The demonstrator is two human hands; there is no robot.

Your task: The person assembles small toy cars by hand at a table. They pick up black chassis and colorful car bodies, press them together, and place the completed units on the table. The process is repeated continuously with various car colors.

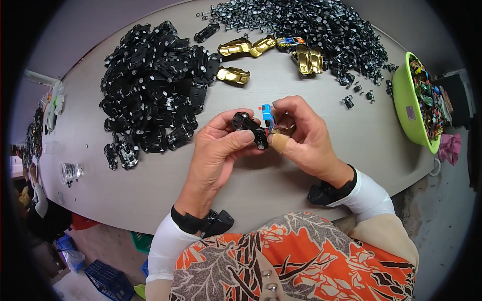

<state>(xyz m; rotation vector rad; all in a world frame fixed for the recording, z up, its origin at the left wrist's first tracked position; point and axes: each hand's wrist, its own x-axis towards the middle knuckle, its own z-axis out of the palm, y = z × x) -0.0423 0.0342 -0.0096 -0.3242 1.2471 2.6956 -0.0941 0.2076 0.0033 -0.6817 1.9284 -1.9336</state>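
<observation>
Above the near table (150,190) edge, left hand (218,148) pinches a black wheeled chassis (249,128) against the blue toy car body (267,116) clamped by right hand (301,133) fingertips.

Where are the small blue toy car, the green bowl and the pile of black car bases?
blue toy car (266,116), head view, on its blue body between the two hands.
green bowl (404,103), head view, on its outer wall at the table's right edge.
pile of black car bases (155,90), head view, middle of the pile.
</observation>
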